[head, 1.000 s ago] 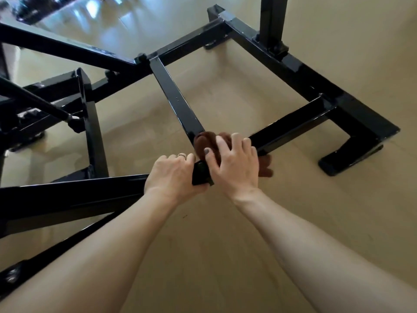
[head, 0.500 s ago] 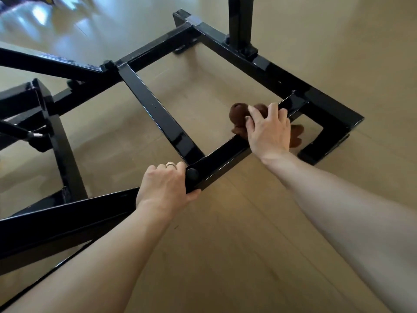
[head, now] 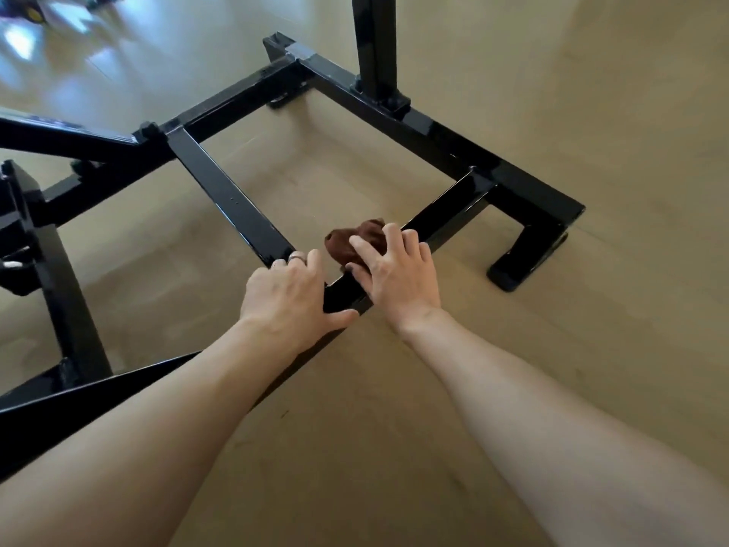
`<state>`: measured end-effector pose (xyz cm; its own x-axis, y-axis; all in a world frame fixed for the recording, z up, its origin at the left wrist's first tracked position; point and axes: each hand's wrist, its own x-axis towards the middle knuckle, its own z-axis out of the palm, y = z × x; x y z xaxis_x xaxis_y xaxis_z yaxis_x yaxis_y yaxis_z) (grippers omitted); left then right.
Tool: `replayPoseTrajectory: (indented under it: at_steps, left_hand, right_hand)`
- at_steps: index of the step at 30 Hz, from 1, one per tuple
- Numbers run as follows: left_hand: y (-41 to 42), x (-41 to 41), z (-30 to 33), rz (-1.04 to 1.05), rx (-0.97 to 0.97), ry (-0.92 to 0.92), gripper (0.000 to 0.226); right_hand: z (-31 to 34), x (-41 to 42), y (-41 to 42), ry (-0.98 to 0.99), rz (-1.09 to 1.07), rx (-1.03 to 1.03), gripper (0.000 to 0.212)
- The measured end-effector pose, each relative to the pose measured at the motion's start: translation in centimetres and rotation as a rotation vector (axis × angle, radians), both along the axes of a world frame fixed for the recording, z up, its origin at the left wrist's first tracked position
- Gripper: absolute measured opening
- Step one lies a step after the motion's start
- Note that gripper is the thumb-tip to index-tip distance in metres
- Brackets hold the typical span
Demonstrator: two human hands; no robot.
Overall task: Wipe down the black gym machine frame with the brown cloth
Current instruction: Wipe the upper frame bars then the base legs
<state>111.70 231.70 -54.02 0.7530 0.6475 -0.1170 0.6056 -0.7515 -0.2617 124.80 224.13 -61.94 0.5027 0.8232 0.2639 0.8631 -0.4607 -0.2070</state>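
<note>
The person was mid-wipe on the low crossbar (head: 442,219) of the black frame (head: 493,167), the right hand (head: 398,270) spread with fingers curled down over the bunched brown cloth (head: 355,240) and pressing it to the bar, while the left hand (head: 288,298) braced on the joint beside it, fingers wrapped over the metal. The next move, I judged, called for sliding the cloth along toward the far corner. Pale, glossy floor (head: 591,349) lay beneath, catching window glare.
</note>
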Motion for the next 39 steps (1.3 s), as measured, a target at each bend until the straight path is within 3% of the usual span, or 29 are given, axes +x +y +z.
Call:
replayPoseTrajectory:
  at_steps: [4,7,10,15,23,27,29,39]
  left_hand:
    - [-1.0,3.1,-0.6,-0.038,-0.129,-0.198,0.066]
    - [-1.4,3.9,-2.9,-0.068,-0.184,-0.211,0.084]
    - [-1.3,5.1,-5.3,-0.127,-0.184,-0.166,0.098]
    - [-0.7,6.2,-7.1,-0.186,-0.142,-0.241,0.076]
    - [-0.8,6.1,-7.1,-0.146,-0.217,-0.299,0.073]
    - [-0.9,6.3,-6.9,-0.068,-0.256,-0.338,0.065]
    - [-0.9,6.2,-7.1,-0.061,-0.249,-0.346,0.061]
    - [-0.9,6.2,-7.2,-0.037,-0.259,-0.365,0.058]
  right_hand:
    - [0.9,5.7,0.2,0.018,-0.096,-0.129,0.046]
    - [1.0,10.7,0.4,0.065,-0.106,-0.172,0.048]
    - [-0.1,11.9,0.7,0.12,-0.049,-0.062,0.045]
    - [-1.8,9.0,0.2,0.194,0.021,0.218,0.039]
    - [-1.4,11.6,-0.5,0.022,0.256,0.127,0.039]
    - [-0.6,19.3,-1.2,0.005,0.063,0.047,0.044]
    - [-0.1,21.5,-1.4,0.015,0.079,-0.019,0.043]
    - [0.7,19.4,-2.8,0.12,0.008,0.11,0.043]
